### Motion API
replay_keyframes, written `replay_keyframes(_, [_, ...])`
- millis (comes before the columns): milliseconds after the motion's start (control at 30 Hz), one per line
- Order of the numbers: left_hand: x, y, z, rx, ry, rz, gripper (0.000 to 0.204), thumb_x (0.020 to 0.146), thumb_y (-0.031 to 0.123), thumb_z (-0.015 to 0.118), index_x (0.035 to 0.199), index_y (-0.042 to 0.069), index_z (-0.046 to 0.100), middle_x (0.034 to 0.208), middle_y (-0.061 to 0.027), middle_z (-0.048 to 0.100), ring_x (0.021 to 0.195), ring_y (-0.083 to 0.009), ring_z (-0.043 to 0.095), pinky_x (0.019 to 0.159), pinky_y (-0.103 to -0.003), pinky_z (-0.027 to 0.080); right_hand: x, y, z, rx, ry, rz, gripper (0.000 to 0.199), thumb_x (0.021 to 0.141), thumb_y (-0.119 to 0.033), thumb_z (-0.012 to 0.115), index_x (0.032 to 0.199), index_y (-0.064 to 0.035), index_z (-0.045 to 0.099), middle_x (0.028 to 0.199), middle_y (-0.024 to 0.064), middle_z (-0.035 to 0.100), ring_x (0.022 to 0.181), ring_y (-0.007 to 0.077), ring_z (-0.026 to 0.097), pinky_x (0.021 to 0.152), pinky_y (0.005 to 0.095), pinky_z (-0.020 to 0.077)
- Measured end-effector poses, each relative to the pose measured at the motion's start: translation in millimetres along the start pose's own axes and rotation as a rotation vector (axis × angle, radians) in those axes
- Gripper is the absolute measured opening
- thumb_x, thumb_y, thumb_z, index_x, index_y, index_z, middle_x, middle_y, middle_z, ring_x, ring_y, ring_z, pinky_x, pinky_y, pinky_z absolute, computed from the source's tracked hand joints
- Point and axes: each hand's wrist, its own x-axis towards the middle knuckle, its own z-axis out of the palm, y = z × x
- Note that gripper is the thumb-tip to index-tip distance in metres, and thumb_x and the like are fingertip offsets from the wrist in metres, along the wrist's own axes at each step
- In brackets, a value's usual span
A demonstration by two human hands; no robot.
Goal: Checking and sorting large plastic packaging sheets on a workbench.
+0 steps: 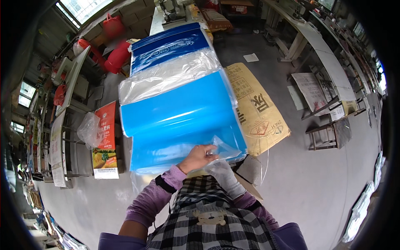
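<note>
A stack of blue and clear plastic bags [183, 104] lies overlapped along the bench in front of me. Over its near right corner, my bare left hand [198, 157] is closed with thumb and fingers pinching a clear plastic film [225, 149]. The film rises in a loose fold between the fingers. My right hand [223, 173], in a white glove, is just below and to the right, close to the bags' near edge. Clear film partly covers its fingers, so I cannot see whether they grip anything.
A yellow printed sack [260, 110] sticks out on the stack's right. Left of it are a red printed sack [106, 137] and a clear plastic bag [89, 129]. A sewing machine [171, 10] stands at the far end. A small stool [329, 135] and long tables [321, 50] stand right.
</note>
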Motion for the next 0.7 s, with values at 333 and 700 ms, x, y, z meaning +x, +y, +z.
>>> replay_keyframes(333, [-33,26,30,-0.757,0.186,-0.134,0.026,0.085,-0.002,0.068,0.110,0.001,0.061,0.086,-0.0050,0.067,0.078,-0.0083,0.060,0.073,-0.023,0.050,-34,-36,-4,0.315,0.075,-0.136,0.046,0.087,-0.013,0.061,0.129,-0.0065,0.044,0.116,0.0093,0.054,0.115,0.0246,0.052,0.100,0.0429,0.0438])
replay_keyframes(700, [-38,27,6,0.037,0.464,0.259,0.025,0.081,-0.008,0.056,0.102,0.001,0.067,0.084,-0.0108,0.062,0.070,-0.0229,0.058,0.063,-0.033,0.044,-20,-42,11,0.077,0.048,-0.275,0.069,0.086,-0.010,0.062,0.145,-0.0036,0.026,0.132,0.0126,0.042,0.121,0.0245,0.048,0.103,0.0393,0.0418])
